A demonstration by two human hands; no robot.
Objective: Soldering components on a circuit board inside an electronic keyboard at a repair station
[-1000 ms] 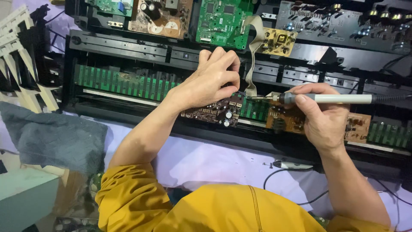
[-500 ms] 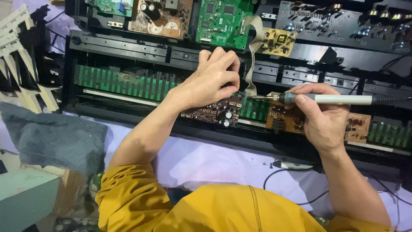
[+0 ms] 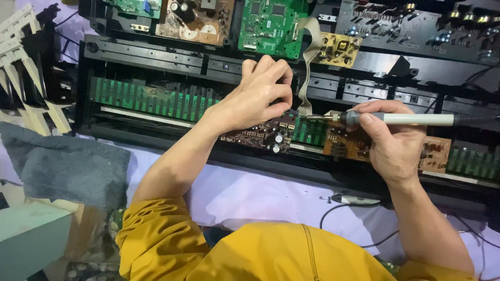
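Observation:
My right hand [image 3: 393, 143] grips a soldering iron [image 3: 411, 119] with a pale handle; its metal tip points left and meets the lower end of a grey ribbon cable [image 3: 307, 67]. My left hand [image 3: 258, 93] hovers over a small brown circuit board [image 3: 260, 136], fingers pinched together close to the cable's end; whether they hold it is hidden. An orange-brown board [image 3: 344, 145] lies under my right hand. Both boards sit in an opened black electronic keyboard chassis [image 3: 156, 54].
Green strip boards [image 3: 151, 101] run along the chassis. Above are a green circuit board [image 3: 268, 26], a yellow board [image 3: 338, 48] and a brown board [image 3: 195, 21]. A grey cloth [image 3: 67, 164] lies left. White keys [image 3: 23, 78] are stacked far left. A small tool [image 3: 354, 199] and black wire rest on the pale sheet.

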